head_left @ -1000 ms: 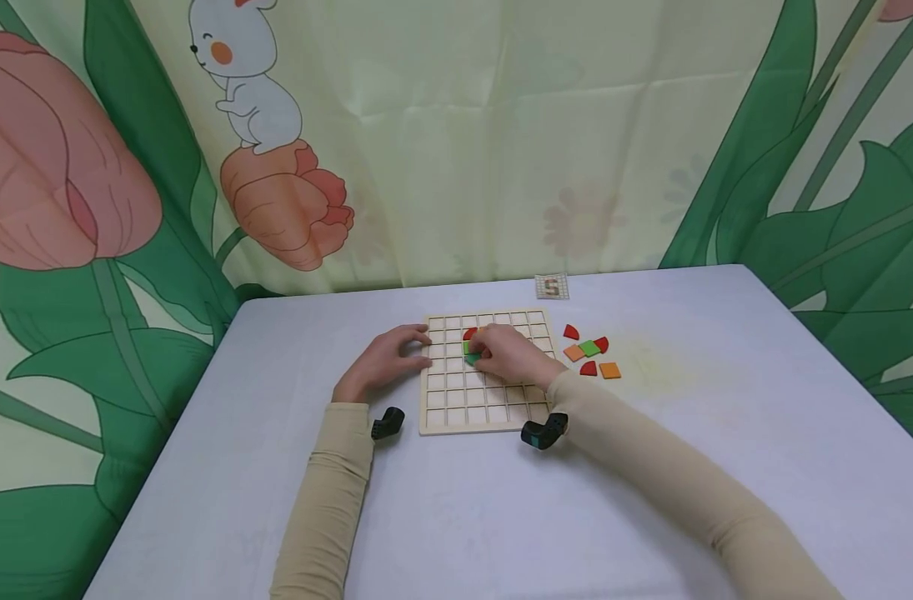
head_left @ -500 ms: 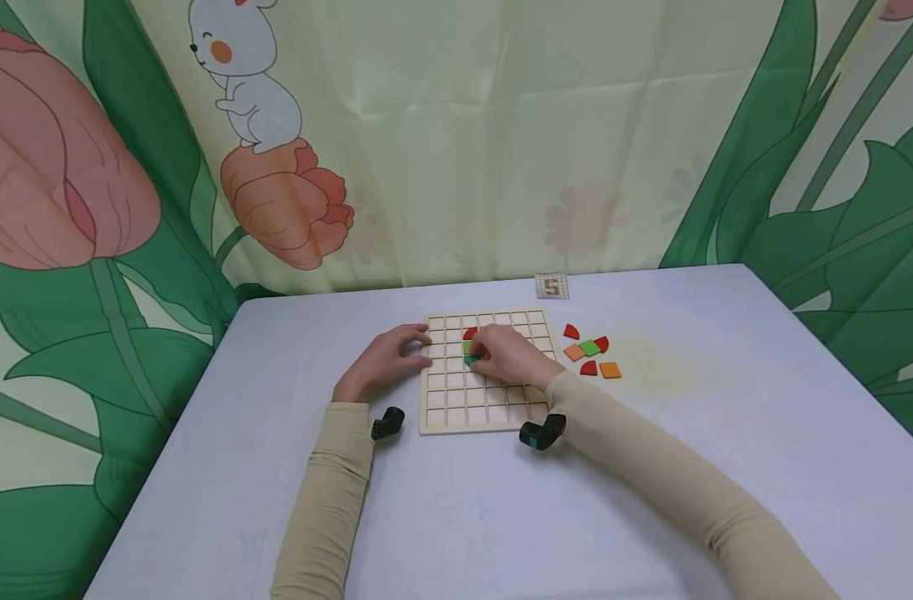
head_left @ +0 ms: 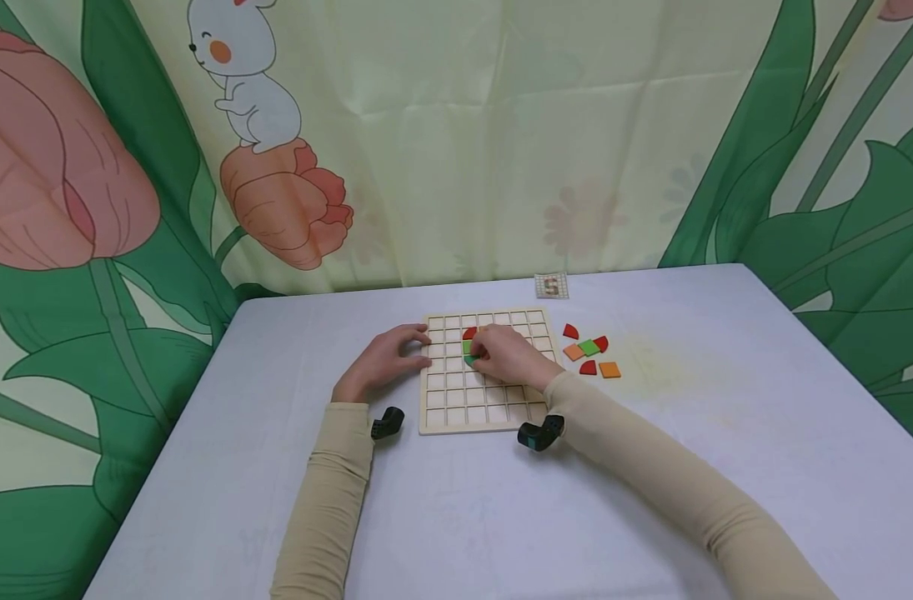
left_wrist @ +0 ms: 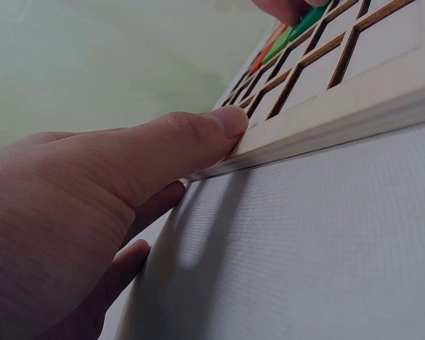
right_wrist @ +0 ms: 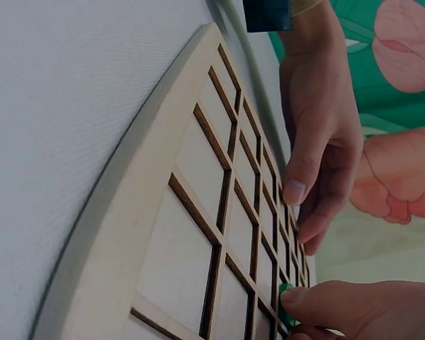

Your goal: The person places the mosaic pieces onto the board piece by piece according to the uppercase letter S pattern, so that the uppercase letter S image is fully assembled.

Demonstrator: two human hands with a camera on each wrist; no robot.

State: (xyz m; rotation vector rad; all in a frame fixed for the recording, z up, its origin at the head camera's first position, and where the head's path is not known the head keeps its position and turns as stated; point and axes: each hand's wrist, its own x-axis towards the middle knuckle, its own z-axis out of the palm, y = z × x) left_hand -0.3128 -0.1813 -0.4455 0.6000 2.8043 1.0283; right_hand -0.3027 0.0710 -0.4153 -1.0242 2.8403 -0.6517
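Observation:
A wooden grid board (head_left: 456, 400) lies on the table. My left hand (head_left: 384, 357) rests at its left edge, fingers spread; in the left wrist view the thumb (left_wrist: 230, 122) touches the frame's top edge. Over the upper middle of the grid, my right hand (head_left: 512, 357) pinches a dark green piece (right_wrist: 284, 292) between thumb and fingers at a cell. Just beyond that piece, a light green piece (head_left: 467, 347) and a red piece (head_left: 469, 333) sit in cells of the same column. The right hand hides part of these pieces and the cells beneath it.
Right of the board lie loose pieces: red quarter-rounds (head_left: 571, 332), a light green square (head_left: 589, 347) and orange squares (head_left: 609, 370). A small pattern card (head_left: 552, 287) lies behind the board near the table's back edge. A printed curtain (head_left: 441, 167) hangs behind the table.
My right wrist has shifted very slightly left, with its fingers at the same cell. The left hand, board and loose pieces have stayed put.

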